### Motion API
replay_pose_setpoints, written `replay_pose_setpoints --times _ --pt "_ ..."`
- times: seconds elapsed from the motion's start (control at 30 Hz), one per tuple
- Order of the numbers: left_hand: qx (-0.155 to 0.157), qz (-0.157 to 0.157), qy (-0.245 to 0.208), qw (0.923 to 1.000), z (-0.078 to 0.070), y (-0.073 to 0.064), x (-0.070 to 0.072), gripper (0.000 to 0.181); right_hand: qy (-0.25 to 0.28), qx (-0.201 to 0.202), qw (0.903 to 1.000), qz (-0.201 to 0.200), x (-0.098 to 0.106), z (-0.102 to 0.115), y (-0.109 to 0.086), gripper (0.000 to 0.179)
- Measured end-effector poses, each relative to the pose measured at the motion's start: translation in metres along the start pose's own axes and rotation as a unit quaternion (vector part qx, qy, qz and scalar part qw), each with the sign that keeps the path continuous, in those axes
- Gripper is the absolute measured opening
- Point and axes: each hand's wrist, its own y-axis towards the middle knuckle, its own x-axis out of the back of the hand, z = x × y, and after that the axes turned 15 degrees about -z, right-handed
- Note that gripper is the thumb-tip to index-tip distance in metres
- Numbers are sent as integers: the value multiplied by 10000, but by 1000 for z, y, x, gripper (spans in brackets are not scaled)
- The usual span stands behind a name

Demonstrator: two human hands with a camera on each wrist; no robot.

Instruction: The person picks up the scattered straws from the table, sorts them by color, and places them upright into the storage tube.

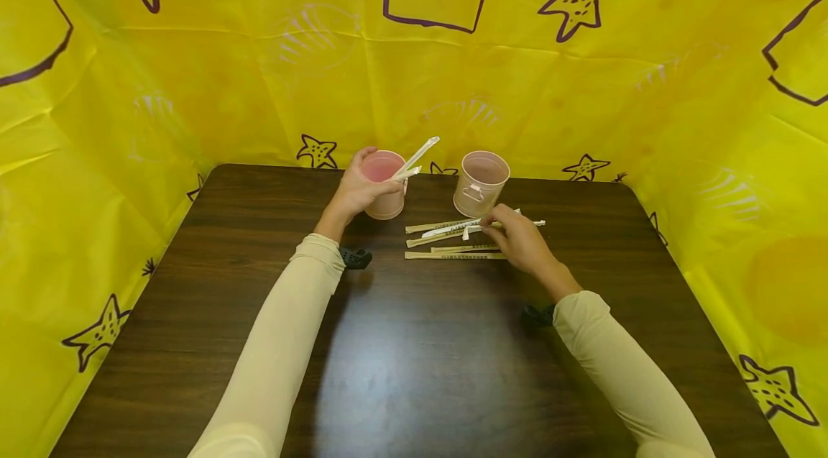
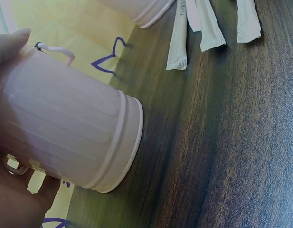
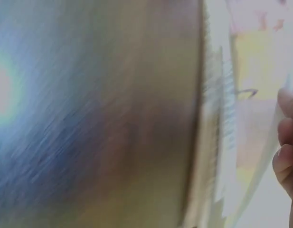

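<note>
My left hand (image 1: 364, 188) grips a pale pink bucket (image 1: 386, 208) at the table's back edge, fingers and thumb around its side. The left wrist view shows this bucket (image 2: 65, 114) tilted, with small wire handles. Two paper-wrapped straws (image 1: 422, 154) stick out of its top. My right hand (image 1: 522, 242) pinches a white wrapped straw (image 1: 474, 229) over a loose row of wrapped straws (image 1: 446, 255) on the table. In the blurred right wrist view, curled fingers (image 3: 286, 142) show beside a pale straw (image 3: 260, 175).
A second pink bucket (image 1: 481, 181) with a small handle stands upright behind the straws. The dark wooden table (image 1: 388, 364) reflects a bright light. A yellow sheet (image 1: 362, 77) printed with starfish hangs along the back and sides. Dark straps (image 1: 356, 258) sit at the wrists.
</note>
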Motion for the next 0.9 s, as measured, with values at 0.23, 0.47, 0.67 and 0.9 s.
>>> replay_pose_setpoints --times 0.23,0.47,0.67,0.9 --pt "18 28 -52 10000 1 1 -2 106 587 202 9963 -591 21 40 24 13" --pt "10 -11 -5 10000 -1 1 0 107 1340 -171 9867 -905 31 70 47 20" --pt "2 5 -41 10000 -2 1 1 108 2345 -892 9629 -998 32 95 62 21" --pt "-32 -14 -36 10000 -1 0 0 108 3629 -1393 9072 -1607 39 124 76 18"
